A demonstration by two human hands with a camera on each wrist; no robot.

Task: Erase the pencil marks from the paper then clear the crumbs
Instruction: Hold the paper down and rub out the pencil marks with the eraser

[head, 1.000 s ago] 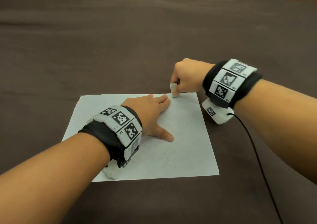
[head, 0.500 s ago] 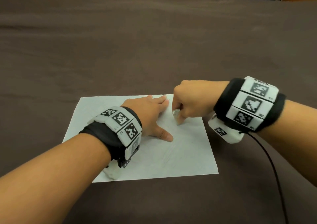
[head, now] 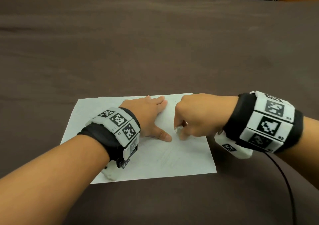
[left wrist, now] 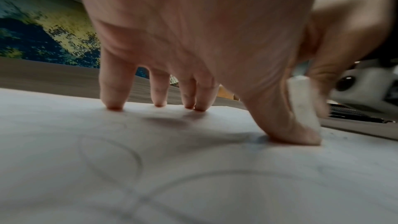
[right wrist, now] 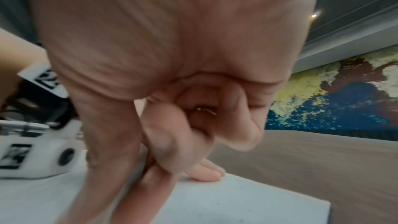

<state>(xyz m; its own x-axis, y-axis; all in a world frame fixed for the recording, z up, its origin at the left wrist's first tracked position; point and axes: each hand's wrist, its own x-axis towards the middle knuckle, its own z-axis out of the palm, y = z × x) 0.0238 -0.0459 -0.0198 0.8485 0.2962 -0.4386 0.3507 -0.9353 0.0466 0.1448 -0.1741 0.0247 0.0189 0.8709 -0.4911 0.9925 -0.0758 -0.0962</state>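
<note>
Right wrist view hides the eraser behind the curled fingers [right wrist: 172, 139] of the right hand [head: 195, 116]; in the left wrist view it shows as a blurred white wedge [left wrist: 303, 101], seemingly touching the paper [head: 189, 155] just beside the left thumb. Since the earlier frames the right hand has come nearer, from the sheet's far edge to its middle. The left hand [head: 146, 116] presses flat, fingers straight and slightly spread. Faint pencil marks [head: 167, 157] (thin curves and scribbles) remain on the smooth white sheet, which lies on a brown cloth [head: 155, 43].
</note>
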